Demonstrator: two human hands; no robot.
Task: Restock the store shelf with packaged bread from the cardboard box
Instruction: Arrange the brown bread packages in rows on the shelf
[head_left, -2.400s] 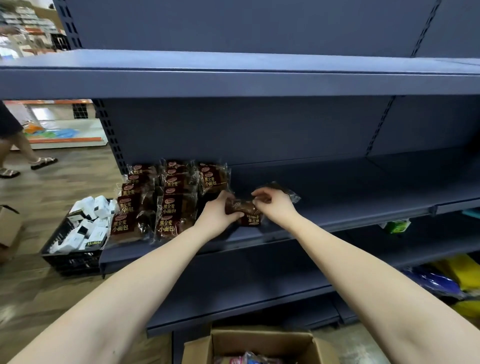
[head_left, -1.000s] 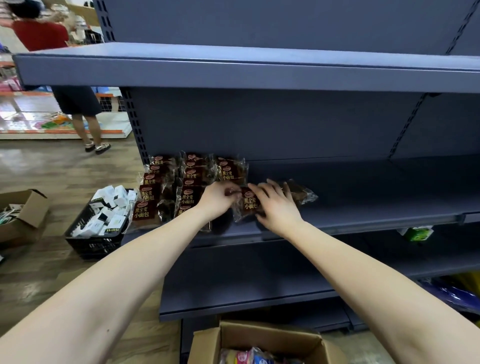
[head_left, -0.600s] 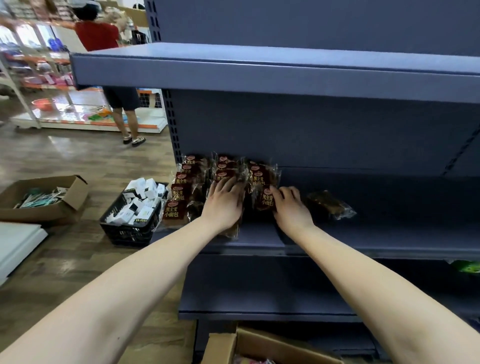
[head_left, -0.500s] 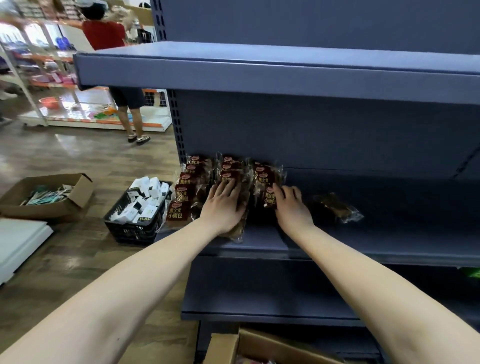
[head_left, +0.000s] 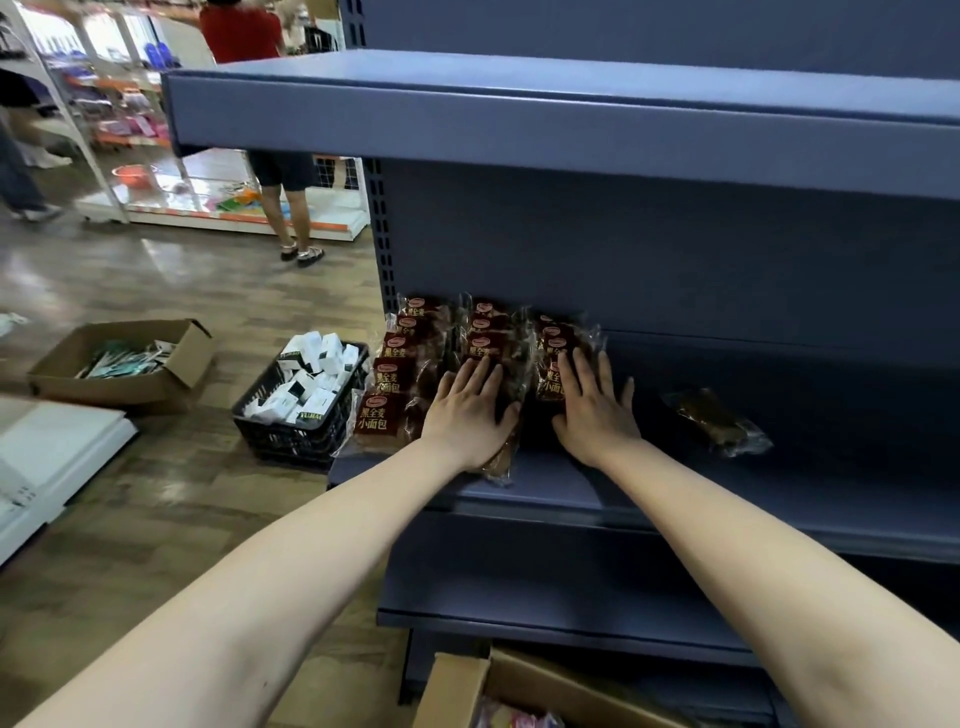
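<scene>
Left hand (head_left: 470, 410) and right hand (head_left: 592, 410) flat on bread packets (head_left: 382, 415), centre frame.
Fingers straight, slightly apart; packets beneath partly covered; cardboard box (head_left: 452, 691) cut off at bottom edge.

Blue shelf (head_left: 675, 499): three rows of bread packets (head_left: 387, 379) at its left end. My left hand (head_left: 470, 410) lies flat on the middle row, my right hand (head_left: 592, 410) flat on the right row, fingers straight. One loose packet (head_left: 717, 423) lies well apart, rightward. Open cardboard box (head_left: 519, 686) below. Black crate (head_left: 301, 410) of white cartons on the floor, left.
</scene>
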